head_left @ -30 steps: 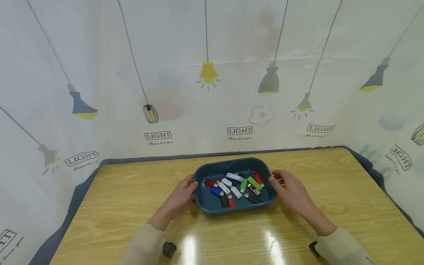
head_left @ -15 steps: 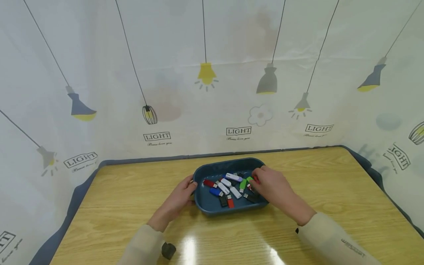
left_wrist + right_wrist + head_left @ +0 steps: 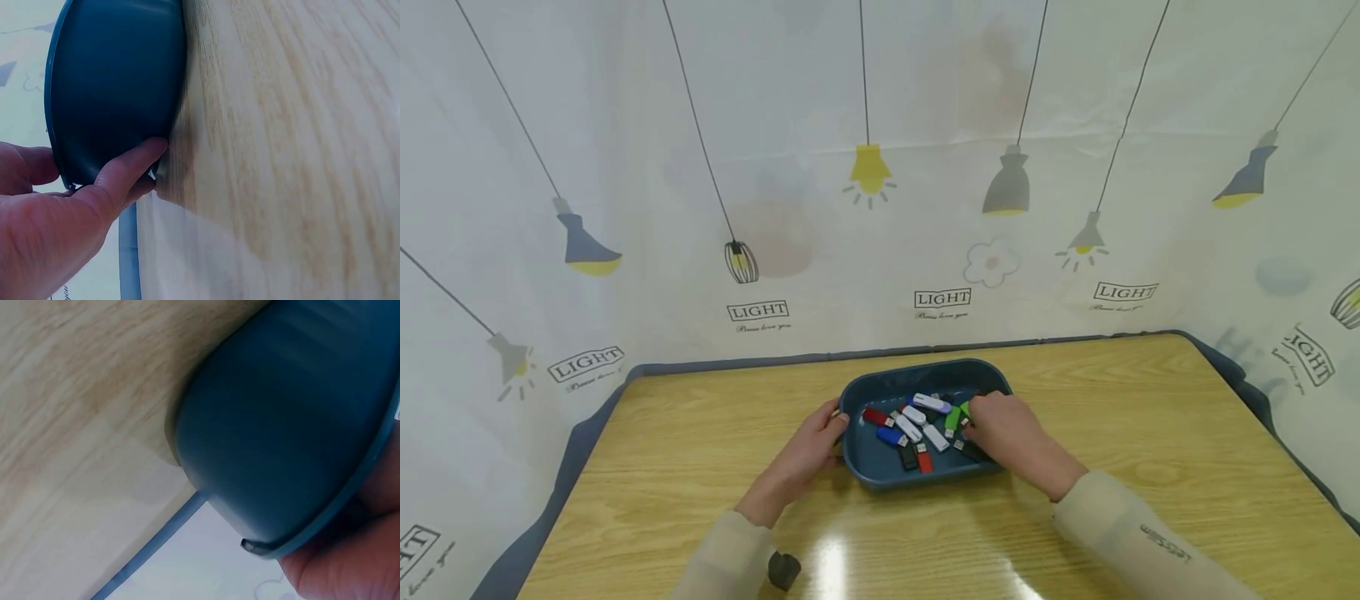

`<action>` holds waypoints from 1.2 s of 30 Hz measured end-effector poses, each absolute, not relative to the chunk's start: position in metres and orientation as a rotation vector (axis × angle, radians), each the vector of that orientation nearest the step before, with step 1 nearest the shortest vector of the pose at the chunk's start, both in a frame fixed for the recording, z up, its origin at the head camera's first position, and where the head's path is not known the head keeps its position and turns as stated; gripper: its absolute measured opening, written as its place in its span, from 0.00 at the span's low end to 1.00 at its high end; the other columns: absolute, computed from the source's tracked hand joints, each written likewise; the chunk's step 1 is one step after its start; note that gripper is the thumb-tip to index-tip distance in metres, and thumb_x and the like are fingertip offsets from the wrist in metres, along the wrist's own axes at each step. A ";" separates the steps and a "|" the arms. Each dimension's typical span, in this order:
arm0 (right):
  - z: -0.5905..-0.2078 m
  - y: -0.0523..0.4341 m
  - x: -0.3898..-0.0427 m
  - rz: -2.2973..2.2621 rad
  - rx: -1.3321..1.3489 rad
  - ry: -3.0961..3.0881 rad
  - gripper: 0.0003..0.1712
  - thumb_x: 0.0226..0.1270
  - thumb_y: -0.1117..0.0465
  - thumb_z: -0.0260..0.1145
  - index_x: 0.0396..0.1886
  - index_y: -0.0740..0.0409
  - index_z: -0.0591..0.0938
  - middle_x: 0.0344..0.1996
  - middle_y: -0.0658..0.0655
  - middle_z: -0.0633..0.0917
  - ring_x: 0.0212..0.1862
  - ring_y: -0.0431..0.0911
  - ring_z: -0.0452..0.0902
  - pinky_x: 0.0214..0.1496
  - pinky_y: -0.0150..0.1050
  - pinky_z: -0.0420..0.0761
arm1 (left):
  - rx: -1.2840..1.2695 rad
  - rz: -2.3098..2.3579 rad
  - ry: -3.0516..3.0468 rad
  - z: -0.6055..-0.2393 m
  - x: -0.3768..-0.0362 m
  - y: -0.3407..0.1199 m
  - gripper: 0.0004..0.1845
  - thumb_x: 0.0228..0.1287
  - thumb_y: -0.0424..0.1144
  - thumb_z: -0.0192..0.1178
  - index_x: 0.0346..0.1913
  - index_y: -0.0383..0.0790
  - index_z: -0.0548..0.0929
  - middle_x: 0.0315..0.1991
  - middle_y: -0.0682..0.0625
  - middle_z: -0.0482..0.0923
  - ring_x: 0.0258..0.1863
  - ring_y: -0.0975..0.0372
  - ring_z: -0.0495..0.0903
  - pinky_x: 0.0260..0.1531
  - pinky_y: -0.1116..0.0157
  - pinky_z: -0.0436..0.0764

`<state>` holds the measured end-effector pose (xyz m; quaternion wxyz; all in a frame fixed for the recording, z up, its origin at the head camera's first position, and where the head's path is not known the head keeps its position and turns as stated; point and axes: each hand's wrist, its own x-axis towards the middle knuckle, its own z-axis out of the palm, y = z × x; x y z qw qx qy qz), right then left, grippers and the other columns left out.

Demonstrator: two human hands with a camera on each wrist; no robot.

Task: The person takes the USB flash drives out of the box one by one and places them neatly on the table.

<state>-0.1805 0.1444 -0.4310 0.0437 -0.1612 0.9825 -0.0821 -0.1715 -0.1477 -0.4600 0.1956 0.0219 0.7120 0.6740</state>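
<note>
Sleeves nearest me; left hand [image 3: 808, 454] grips the blue tray's [image 3: 880, 472] left wall mid-table, thumb over the rim. My right hand [image 3: 1011, 433] is down among the USB sticks [image 3: 917, 425], finger state hidden. Risk: snagging neighbours, flicking sticks out.

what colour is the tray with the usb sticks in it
Dark blue-teal tray; it shows best in the head view, with the left hand at its side.
</note>
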 end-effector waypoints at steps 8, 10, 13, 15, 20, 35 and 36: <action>-0.434 0.142 -0.182 -0.239 -0.508 2.989 0.13 0.67 0.62 0.74 0.24 0.59 0.81 0.21 0.52 0.78 0.24 0.46 0.71 0.26 0.41 0.76 | 0.043 1.879 1.997 -0.459 -0.171 -0.148 0.28 0.86 0.40 0.41 0.81 0.34 0.54 0.79 0.34 0.56 0.73 0.41 0.65 0.62 0.43 0.78; -0.435 0.141 -0.182 -0.237 -0.504 2.988 0.13 0.67 0.62 0.74 0.24 0.59 0.81 0.21 0.52 0.78 0.25 0.46 0.71 0.27 0.41 0.76 | 0.043 1.876 1.998 -0.458 -0.170 -0.148 0.29 0.86 0.40 0.41 0.81 0.34 0.54 0.79 0.34 0.56 0.74 0.41 0.64 0.62 0.42 0.77; -0.435 0.140 -0.184 -0.233 -0.503 2.993 0.12 0.66 0.63 0.74 0.24 0.59 0.81 0.21 0.52 0.78 0.25 0.46 0.71 0.27 0.41 0.77 | 0.048 1.875 1.992 -0.458 -0.170 -0.148 0.29 0.86 0.40 0.41 0.82 0.34 0.54 0.80 0.34 0.55 0.75 0.41 0.63 0.63 0.42 0.76; -0.435 0.140 -0.184 -0.227 -0.498 2.991 0.12 0.66 0.63 0.73 0.24 0.59 0.82 0.21 0.53 0.78 0.25 0.46 0.71 0.27 0.42 0.77 | 0.053 1.879 1.987 -0.457 -0.170 -0.148 0.29 0.86 0.40 0.41 0.82 0.34 0.54 0.80 0.34 0.55 0.75 0.41 0.62 0.63 0.41 0.76; -0.436 0.140 -0.185 -0.211 -0.496 2.968 0.12 0.66 0.62 0.74 0.24 0.59 0.83 0.22 0.53 0.78 0.25 0.46 0.71 0.27 0.42 0.77 | 0.060 1.877 1.989 -0.457 -0.170 -0.148 0.29 0.86 0.40 0.41 0.81 0.33 0.54 0.80 0.34 0.54 0.76 0.41 0.61 0.64 0.41 0.75; -0.440 0.139 -0.186 -0.299 -0.558 2.960 0.17 0.64 0.66 0.72 0.17 0.56 0.78 0.17 0.51 0.74 0.20 0.45 0.68 0.22 0.37 0.68 | 0.069 1.879 1.987 -0.457 -0.169 -0.147 0.29 0.86 0.40 0.40 0.81 0.33 0.54 0.80 0.34 0.54 0.76 0.41 0.61 0.63 0.42 0.76; -0.440 0.139 -0.186 -0.306 -0.560 2.958 0.18 0.64 0.66 0.72 0.17 0.56 0.77 0.17 0.51 0.74 0.20 0.45 0.68 0.22 0.36 0.67 | 0.067 1.879 1.987 -0.457 -0.170 -0.147 0.29 0.86 0.40 0.40 0.81 0.33 0.54 0.80 0.34 0.55 0.76 0.41 0.61 0.63 0.42 0.76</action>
